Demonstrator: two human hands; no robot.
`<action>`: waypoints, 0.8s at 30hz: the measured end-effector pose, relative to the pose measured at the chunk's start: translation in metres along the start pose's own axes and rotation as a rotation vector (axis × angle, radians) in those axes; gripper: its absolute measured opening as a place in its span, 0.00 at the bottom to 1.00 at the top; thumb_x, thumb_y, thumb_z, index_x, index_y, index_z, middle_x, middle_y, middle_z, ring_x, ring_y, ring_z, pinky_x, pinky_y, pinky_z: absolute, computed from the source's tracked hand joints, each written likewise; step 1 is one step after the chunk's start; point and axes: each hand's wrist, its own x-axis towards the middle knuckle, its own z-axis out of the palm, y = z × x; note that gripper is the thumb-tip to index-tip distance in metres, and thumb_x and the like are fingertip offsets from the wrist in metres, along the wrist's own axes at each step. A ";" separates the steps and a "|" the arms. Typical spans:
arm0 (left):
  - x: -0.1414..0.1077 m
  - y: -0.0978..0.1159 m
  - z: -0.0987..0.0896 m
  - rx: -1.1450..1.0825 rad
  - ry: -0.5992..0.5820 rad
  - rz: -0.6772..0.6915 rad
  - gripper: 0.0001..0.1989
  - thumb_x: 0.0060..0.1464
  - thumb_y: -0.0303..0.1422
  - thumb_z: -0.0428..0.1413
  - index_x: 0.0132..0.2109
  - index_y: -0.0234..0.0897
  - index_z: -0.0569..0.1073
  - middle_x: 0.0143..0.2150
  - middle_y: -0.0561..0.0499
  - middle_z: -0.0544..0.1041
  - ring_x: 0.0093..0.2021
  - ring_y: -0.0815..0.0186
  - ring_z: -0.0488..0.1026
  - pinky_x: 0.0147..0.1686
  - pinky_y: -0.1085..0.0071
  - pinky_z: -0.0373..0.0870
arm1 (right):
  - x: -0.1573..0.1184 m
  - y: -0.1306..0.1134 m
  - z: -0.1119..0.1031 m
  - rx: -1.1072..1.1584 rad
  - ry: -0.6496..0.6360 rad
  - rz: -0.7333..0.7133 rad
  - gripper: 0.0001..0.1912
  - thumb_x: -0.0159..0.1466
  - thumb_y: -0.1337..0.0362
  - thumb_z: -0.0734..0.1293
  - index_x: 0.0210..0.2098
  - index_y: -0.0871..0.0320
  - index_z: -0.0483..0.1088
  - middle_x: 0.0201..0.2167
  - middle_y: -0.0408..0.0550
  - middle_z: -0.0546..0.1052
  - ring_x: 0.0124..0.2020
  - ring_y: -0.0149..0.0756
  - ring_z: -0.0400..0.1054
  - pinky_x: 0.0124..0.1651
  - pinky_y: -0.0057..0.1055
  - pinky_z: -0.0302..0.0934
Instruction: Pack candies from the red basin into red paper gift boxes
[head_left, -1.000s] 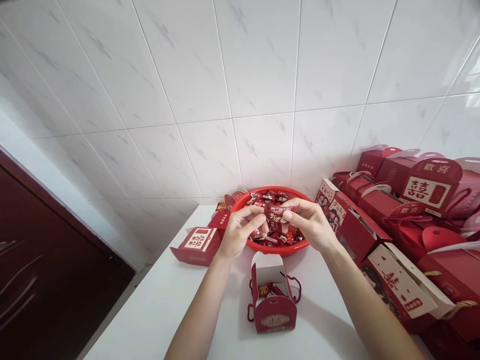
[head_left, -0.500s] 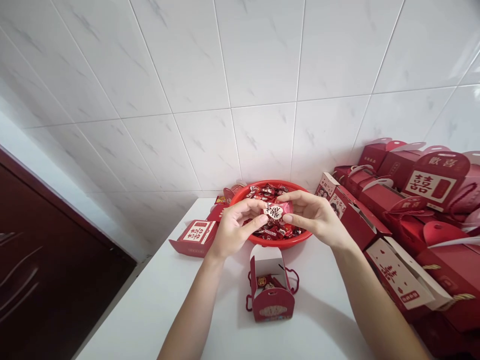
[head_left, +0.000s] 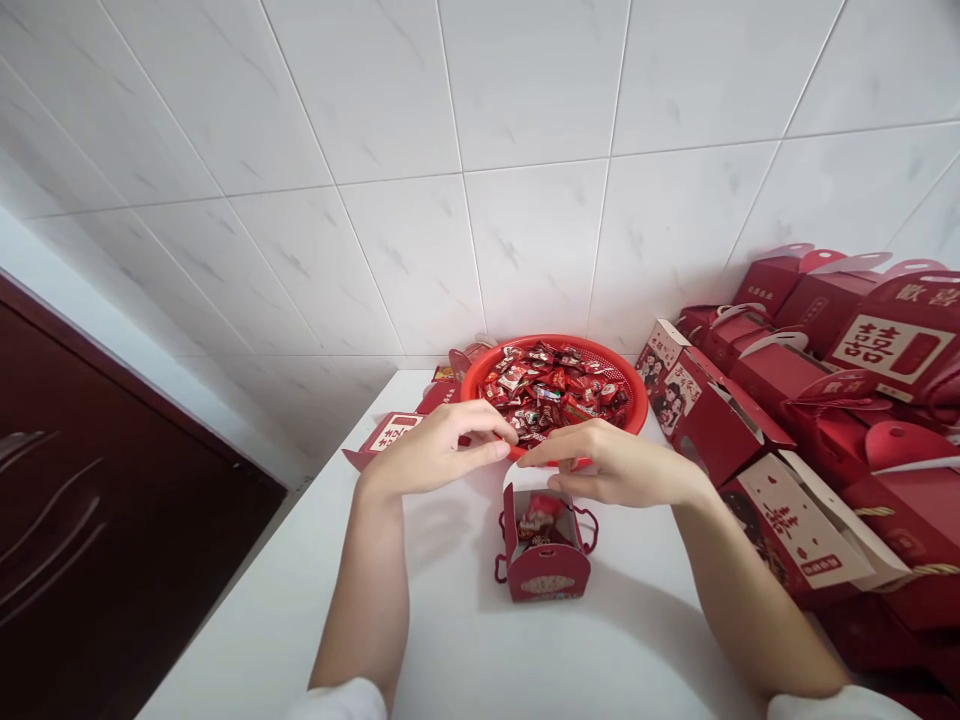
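Observation:
A small red gift box (head_left: 547,580) with its lid flaps up and cord loops at its sides stands on the white table. Inside it lie wrapped candies (head_left: 541,515), a pinkish-red one on top. My right hand (head_left: 611,462) hovers over the back of the box, thumb and fingers apart, with nothing in it. Left of the box, at the front rim of the red basket (head_left: 637,405), my left hand (head_left: 442,447) is open and holds nothing. Many wrapped candies (head_left: 555,390) fill the basket.
Red gift boxes (head_left: 825,420) are piled along the right side. Another red box (head_left: 394,430) lies at the left table edge, partly behind my left hand. A tiled wall (head_left: 532,240) rises behind the table (head_left: 450,610); dark red panelling (head_left: 112,500) is at the left.
The wrapped candy held between both hands has been let go and now lies in the small box. My hands have moved apart and lower, and the view has shifted slightly.

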 end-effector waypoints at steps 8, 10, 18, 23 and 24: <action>0.010 -0.002 0.022 0.164 -0.267 -0.221 0.11 0.54 0.39 0.58 0.39 0.38 0.80 0.37 0.48 0.81 0.36 0.60 0.77 0.31 0.72 0.66 | -0.006 -0.002 0.006 -0.207 -0.025 0.130 0.12 0.65 0.67 0.66 0.45 0.56 0.78 0.36 0.48 0.80 0.31 0.35 0.72 0.35 0.29 0.60; 0.012 -0.003 0.022 0.180 -0.304 -0.244 0.13 0.51 0.39 0.60 0.41 0.38 0.80 0.39 0.48 0.81 0.38 0.60 0.78 0.30 0.73 0.66 | -0.009 -0.004 0.006 -0.224 -0.084 0.167 0.10 0.63 0.65 0.68 0.44 0.56 0.78 0.33 0.47 0.79 0.30 0.35 0.71 0.33 0.29 0.59; 0.011 -0.002 0.019 0.215 -0.398 -0.169 0.21 0.48 0.35 0.60 0.50 0.39 0.77 0.48 0.46 0.80 0.45 0.58 0.78 0.36 0.72 0.70 | -0.017 -0.008 0.010 -0.304 -0.125 0.249 0.14 0.58 0.64 0.73 0.44 0.55 0.78 0.35 0.48 0.79 0.34 0.39 0.72 0.32 0.28 0.59; 0.009 0.001 0.018 0.225 -0.444 -0.076 0.24 0.44 0.33 0.62 0.51 0.39 0.76 0.48 0.47 0.80 0.46 0.58 0.77 0.39 0.71 0.69 | -0.027 -0.018 0.028 -0.308 -0.086 0.265 0.21 0.61 0.63 0.71 0.54 0.53 0.73 0.43 0.49 0.79 0.40 0.42 0.73 0.38 0.30 0.62; 0.009 0.002 0.019 0.212 -0.453 -0.051 0.24 0.43 0.34 0.63 0.51 0.39 0.76 0.47 0.47 0.79 0.44 0.58 0.77 0.38 0.72 0.69 | -0.030 -0.021 0.035 -0.310 -0.060 0.271 0.24 0.61 0.63 0.71 0.57 0.53 0.70 0.46 0.50 0.78 0.42 0.43 0.73 0.40 0.31 0.63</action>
